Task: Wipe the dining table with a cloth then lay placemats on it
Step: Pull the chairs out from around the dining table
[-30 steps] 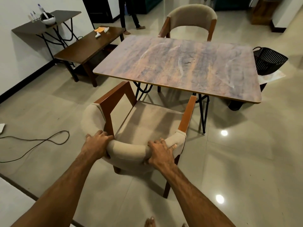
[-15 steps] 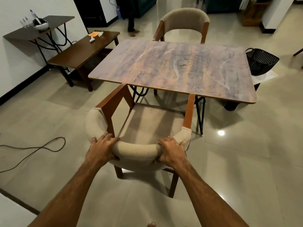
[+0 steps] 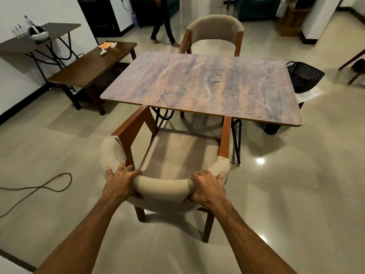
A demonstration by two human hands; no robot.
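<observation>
- Bench (image 3: 207,84): centre to upper-centre of frame, nothing on the top, pale curved streaks across the surface.
- Near chair (image 3: 177,153): just below the bench, seat facing it, the front ends of its arms reach the bench's near edge.
- Left grip (image 3: 120,180): clenched over the left end of the chair's padded backrest, fingers on top, thumb under.
- Right grip (image 3: 207,186): clenched over the right end of the same backrest, fingers wrapped over the top.
- Far chair (image 3: 215,26): top centre, at the bench's far edge, facing the camera.
- Basket (image 3: 305,76): black, right of the bench, just beside its far right corner.
- Side bench (image 3: 92,64): brown, left of the bench, with an orange flat item (image 3: 104,45) and small white bits on its far end; can't tell what they are.
- Wall bench (image 3: 39,36): upper left, against the wall, holds a bowl and bottles.
- Cable (image 3: 39,188): looped on the floor, left edge.
- Person's legs (image 3: 162,24): top of frame, behind the far chair.
</observation>
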